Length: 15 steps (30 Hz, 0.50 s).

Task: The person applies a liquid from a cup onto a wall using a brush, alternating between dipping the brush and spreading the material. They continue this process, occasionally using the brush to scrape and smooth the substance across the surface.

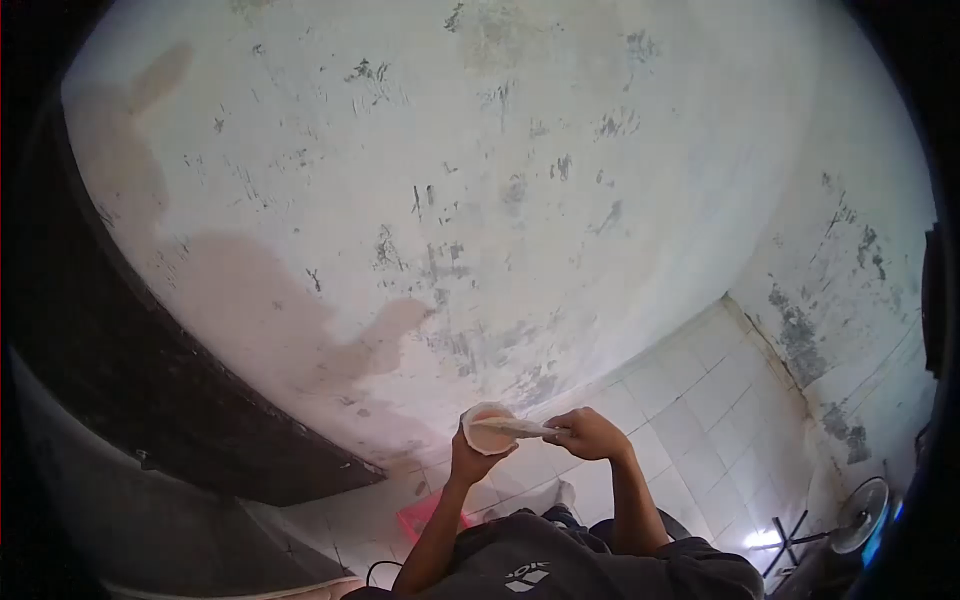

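My left hand is wrapped round a small whitish bowl, tilted so that its round opening faces me. Something pale is inside it, too blurred to name. The fingers of my right hand are closed on the handle end of a whitish spatula. Its other end reaches over the rim into the bowl. Both hands are in front of my body, close to the foot of the wall.
A pale wall with dark scuffs and peeling patches fills most of the view. White floor tiles lie below. There is a pink-red container by my left arm, a fan at lower right and a dark panel at left.
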Motion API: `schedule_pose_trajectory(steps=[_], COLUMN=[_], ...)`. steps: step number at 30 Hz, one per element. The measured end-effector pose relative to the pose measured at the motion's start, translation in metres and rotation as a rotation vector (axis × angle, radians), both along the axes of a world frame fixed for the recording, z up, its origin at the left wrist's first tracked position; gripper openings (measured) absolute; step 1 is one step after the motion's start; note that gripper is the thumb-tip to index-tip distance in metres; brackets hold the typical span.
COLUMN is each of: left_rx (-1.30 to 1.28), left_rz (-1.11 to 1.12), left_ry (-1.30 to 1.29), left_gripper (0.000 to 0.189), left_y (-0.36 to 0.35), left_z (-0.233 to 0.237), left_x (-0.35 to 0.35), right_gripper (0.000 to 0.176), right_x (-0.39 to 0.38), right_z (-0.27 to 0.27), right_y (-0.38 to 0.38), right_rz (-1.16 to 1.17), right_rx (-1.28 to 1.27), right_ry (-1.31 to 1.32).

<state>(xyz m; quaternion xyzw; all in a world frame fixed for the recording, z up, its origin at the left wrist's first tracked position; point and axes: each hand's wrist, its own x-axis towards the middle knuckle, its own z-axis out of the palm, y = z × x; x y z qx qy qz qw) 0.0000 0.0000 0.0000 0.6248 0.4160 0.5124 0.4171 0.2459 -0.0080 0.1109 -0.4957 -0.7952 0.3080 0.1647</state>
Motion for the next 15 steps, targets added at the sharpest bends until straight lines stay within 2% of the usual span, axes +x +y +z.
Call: schedule_pose_trajectory(steps=[2, 3, 5, 6, 7, 8, 11, 12, 15], left_rx=[-0.008, -0.002, -0.014, 0.028, 0.02, 0.032, 0.047, 0.067, 0.078], left_rz=[0.029, 0.029, 0.106, 0.128, 0.125, 0.126, 0.134, 0.14, 0.136], left_ry=[-0.081, -0.096, -0.043, -0.038, -0.04, -0.049, -0.029, -0.033, -0.083], left_gripper=[0.08, 0.08, 0.077, 0.076, 0.076, 0.076, 0.076, 0.077, 0.078], left_y=[0.004, 0.009, 0.011, 0.015, 0.016, 0.018, 0.02, 0.019, 0.019], left_z=[0.004, 0.008, 0.016, 0.021, 0.025, 0.032, 0.041, 0.042, 0.04], left_x=[0.001, 0.006, 0.0, 0.0, -0.002, -0.003, -0.005, -0.005, -0.003], right_gripper=[0.025, 0.025, 0.025, 0.026, 0.026, 0.026, 0.023, 0.022, 0.013], right_x=[0.003, 0.005, -0.005, -0.008, -0.006, -0.01, -0.012, -0.015, -0.024], right_z=[-0.003, 0.006, 0.021, 0.035, 0.03, 0.051, 0.108, 0.124, 0.174], right_y=[0.006, 0.009, 0.01, 0.016, 0.025, 0.032, 0.065, 0.079, 0.124], right_rz=[0.012, 0.013, -0.136, -0.15, -0.169, -0.18, -0.295, -0.309, -0.377], right_rx=[-0.085, -0.079, -0.13, -0.106, -0.062, -0.026, 0.205, 0.416, 0.815], right_ry=[0.197, 0.182, 0.355, 0.323, 0.398, 0.427, 0.288, 0.253, 0.158])
